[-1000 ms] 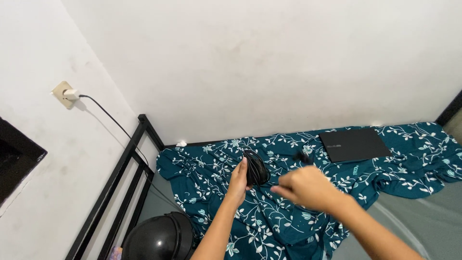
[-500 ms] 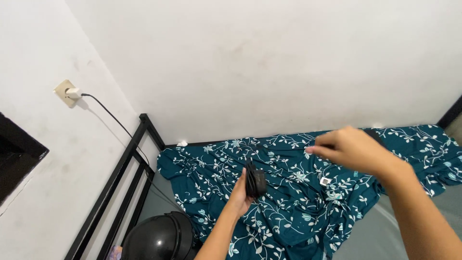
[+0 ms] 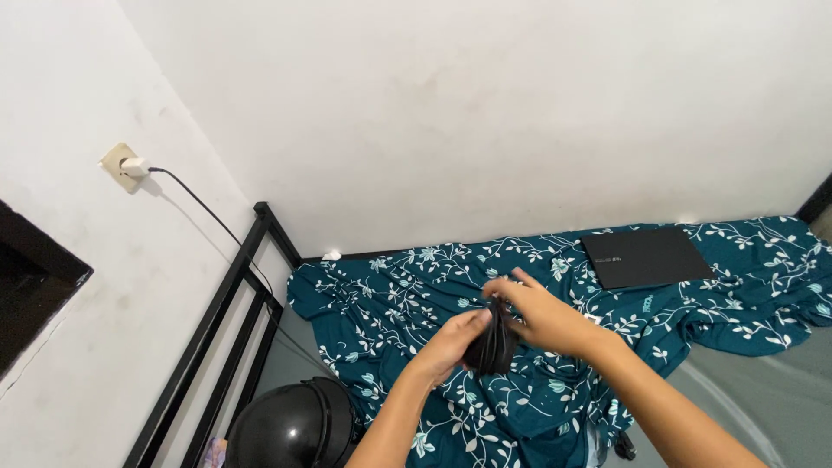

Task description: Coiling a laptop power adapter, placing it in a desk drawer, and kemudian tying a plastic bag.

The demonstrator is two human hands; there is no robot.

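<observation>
Since half a second earlier, our right hand (image 3: 548,319) had swung back from over the bedding and met our left hand (image 3: 452,342) at the coiled black cable (image 3: 492,347). Both hands closed on that bundle, held just above the teal floral sheet (image 3: 390,295), well apart from the closed black laptop (image 3: 643,256). We judged the loops could spring loose if either pinch slackened, and a trailing end might snag in the sheet's folds.

A bed (image 3: 763,407) carries a rumpled teal flowered sheet (image 3: 407,295); a closed black laptop (image 3: 646,256) lies on the sheet.
</observation>
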